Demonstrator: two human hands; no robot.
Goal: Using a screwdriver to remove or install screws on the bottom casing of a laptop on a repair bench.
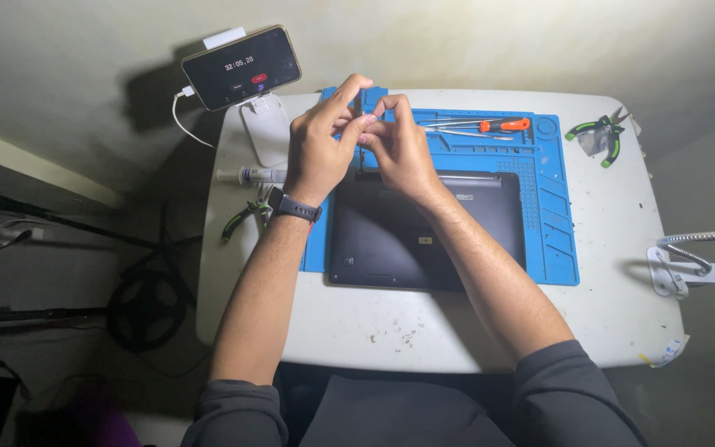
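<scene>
A small white table [457, 323] stands in a dim room under a pale wall, cables and dark clutter on the floor to its left; at the table's far left corner a phone [241, 67] with a lit screen leans on a white stand, and below it lie a syringe [250, 175] and green-handled pliers [246, 217] by the edge. A blue work mat [552, 223] covers the middle; on it rests a black laptop [424, 240], lid shut, flat, matte and dark. Above its far edge the left hand [320, 145], a dark watch on the wrist, and the right hand [399, 145] meet, fingertips pinched together on a thin dark tool [358, 108] held upright; its tip is hidden between the fingers. Further right on the mat lie tweezers [453, 130] and an orange-handled screwdriver [502, 125]; off the mat, green-handled cutters [602, 132]; at the right edge a clamp with a flexible metal arm [688, 257].
</scene>
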